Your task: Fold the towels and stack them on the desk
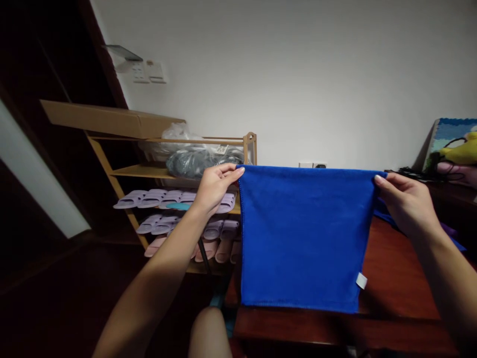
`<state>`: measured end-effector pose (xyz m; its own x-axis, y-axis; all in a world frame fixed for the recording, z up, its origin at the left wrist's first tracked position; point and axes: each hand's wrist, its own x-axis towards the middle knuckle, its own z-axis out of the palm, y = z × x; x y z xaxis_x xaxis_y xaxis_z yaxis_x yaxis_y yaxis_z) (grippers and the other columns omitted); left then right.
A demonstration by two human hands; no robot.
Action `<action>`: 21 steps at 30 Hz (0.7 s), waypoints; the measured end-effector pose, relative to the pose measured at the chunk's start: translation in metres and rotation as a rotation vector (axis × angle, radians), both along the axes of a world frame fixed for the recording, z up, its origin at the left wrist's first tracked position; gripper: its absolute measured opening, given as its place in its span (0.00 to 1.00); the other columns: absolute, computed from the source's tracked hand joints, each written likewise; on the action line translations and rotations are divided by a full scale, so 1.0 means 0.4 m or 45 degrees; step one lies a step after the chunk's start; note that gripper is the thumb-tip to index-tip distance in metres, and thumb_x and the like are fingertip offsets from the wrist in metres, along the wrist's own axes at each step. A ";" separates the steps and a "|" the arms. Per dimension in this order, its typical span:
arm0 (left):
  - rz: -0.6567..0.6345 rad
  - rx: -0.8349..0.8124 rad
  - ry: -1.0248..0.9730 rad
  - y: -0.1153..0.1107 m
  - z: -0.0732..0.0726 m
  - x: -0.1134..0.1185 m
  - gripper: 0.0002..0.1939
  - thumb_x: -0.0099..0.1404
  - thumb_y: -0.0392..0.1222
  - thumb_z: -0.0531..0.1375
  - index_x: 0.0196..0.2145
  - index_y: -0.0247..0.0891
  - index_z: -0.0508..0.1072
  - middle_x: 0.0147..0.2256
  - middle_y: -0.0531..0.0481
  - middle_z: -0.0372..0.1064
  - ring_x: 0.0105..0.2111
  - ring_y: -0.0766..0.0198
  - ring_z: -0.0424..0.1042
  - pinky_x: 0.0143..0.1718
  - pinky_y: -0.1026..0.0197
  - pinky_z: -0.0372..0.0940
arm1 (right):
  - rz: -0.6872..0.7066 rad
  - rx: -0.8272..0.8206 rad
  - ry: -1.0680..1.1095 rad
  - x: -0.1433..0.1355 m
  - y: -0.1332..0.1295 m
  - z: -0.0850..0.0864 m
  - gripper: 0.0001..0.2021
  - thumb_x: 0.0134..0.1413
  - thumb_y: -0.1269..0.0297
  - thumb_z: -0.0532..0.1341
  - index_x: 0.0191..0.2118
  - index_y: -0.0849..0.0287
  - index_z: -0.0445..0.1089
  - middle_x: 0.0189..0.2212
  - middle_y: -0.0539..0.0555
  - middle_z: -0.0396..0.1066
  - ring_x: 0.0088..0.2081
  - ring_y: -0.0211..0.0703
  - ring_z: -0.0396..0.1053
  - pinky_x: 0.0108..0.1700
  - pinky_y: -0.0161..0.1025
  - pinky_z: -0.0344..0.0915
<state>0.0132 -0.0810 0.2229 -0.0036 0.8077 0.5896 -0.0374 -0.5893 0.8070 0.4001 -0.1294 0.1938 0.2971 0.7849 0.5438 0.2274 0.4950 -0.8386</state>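
A blue cloth [303, 238] hangs stretched out in front of me, its top edge nearly level. My left hand [219, 186] pinches its upper left corner between thumb and fingers. The upper right corner is gripped the same way by my right hand [406, 199]. A small white tag [361, 281] sticks out near the cloth's lower right corner. Behind and below the cloth is a reddish-brown wooden table [402, 268], partly hidden by it. More blue fabric [385, 211] lies on the table, partly behind my right hand.
A wooden shoe rack [156, 171] at the left holds several lilac slippers [152, 198], pink slippers and plastic-wrapped items [197, 158]. A cardboard box [112, 119] lies on top. At the right, a colourful picture [452, 134] leans beside a yellow plush toy [464, 149].
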 end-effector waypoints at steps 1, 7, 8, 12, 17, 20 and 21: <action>0.005 0.013 -0.006 0.000 0.005 0.000 0.18 0.46 0.50 0.71 0.27 0.33 0.75 0.26 0.50 0.72 0.27 0.65 0.71 0.31 0.64 0.65 | 0.021 0.010 0.024 -0.006 0.003 0.005 0.13 0.46 0.54 0.67 0.33 0.57 0.72 0.21 0.48 0.64 0.24 0.33 0.61 0.26 0.32 0.60; 0.019 0.045 -0.035 0.009 0.018 -0.011 0.17 0.44 0.47 0.72 0.27 0.32 0.75 0.26 0.51 0.72 0.26 0.67 0.70 0.32 0.65 0.64 | 0.086 0.058 0.068 -0.032 0.018 0.015 0.14 0.43 0.55 0.69 0.28 0.60 0.71 0.23 0.48 0.67 0.25 0.30 0.61 0.27 0.29 0.59; 0.007 0.045 -0.037 0.010 0.020 -0.013 0.16 0.44 0.46 0.72 0.26 0.32 0.75 0.26 0.51 0.72 0.26 0.67 0.70 0.31 0.66 0.64 | 0.075 0.060 0.058 -0.033 0.021 0.017 0.14 0.43 0.55 0.69 0.28 0.61 0.71 0.23 0.48 0.67 0.24 0.29 0.61 0.27 0.29 0.58; -0.020 0.065 -0.022 0.019 0.029 -0.017 0.15 0.46 0.46 0.71 0.26 0.33 0.75 0.26 0.52 0.72 0.25 0.68 0.69 0.31 0.67 0.64 | 0.073 0.088 0.033 -0.028 0.036 0.029 0.14 0.45 0.55 0.68 0.31 0.60 0.71 0.26 0.49 0.68 0.26 0.31 0.63 0.29 0.30 0.60; 0.197 0.141 0.022 0.069 0.040 -0.008 0.14 0.45 0.47 0.71 0.27 0.35 0.77 0.26 0.52 0.73 0.27 0.65 0.70 0.28 0.66 0.62 | -0.052 0.084 -0.069 -0.022 0.094 0.039 0.15 0.43 0.51 0.67 0.31 0.58 0.73 0.26 0.48 0.68 0.27 0.33 0.62 0.26 0.30 0.58; 0.222 0.036 0.061 0.116 0.036 0.003 0.13 0.45 0.45 0.71 0.27 0.35 0.77 0.22 0.53 0.70 0.21 0.68 0.66 0.21 0.67 0.58 | -0.168 -0.011 -0.045 -0.020 0.149 0.035 0.16 0.37 0.51 0.69 0.29 0.59 0.73 0.22 0.46 0.65 0.23 0.30 0.56 0.22 0.29 0.53; 0.190 -0.029 0.075 0.132 0.033 0.008 0.12 0.46 0.45 0.70 0.27 0.35 0.77 0.18 0.55 0.68 0.18 0.71 0.63 0.18 0.69 0.55 | -0.171 -0.039 -0.025 -0.019 0.167 0.031 0.16 0.36 0.51 0.69 0.29 0.59 0.73 0.20 0.45 0.63 0.21 0.29 0.54 0.20 0.29 0.51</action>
